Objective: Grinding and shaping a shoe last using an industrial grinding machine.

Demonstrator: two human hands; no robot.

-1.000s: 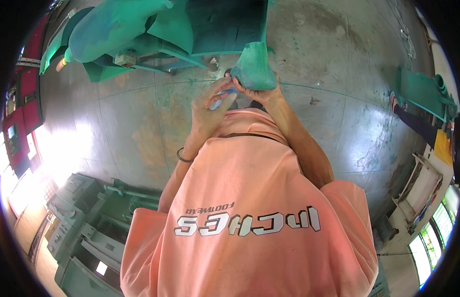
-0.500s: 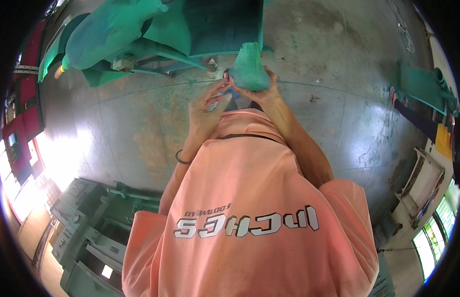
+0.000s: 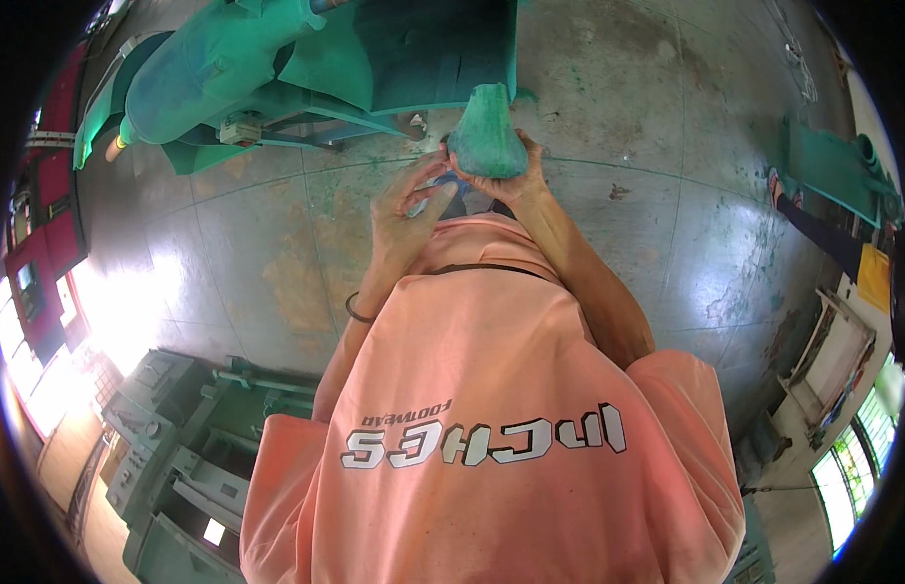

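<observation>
Filling the lower centre is an orange shirt [image 3: 491, 360]; a green machine [image 3: 199, 73] spans the upper left. Both forearms [image 3: 591, 258] slant upward and inward. At upper centre, the right hand [image 3: 520, 183] clamps a flared green piece [image 3: 488, 136] by its lower end; beside it, the left hand [image 3: 408, 204] curves, fingers bent and apart, contact unclear.

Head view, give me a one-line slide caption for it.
Right hand holds a flared green piece near a green machine, the left hand close beside it.
</observation>
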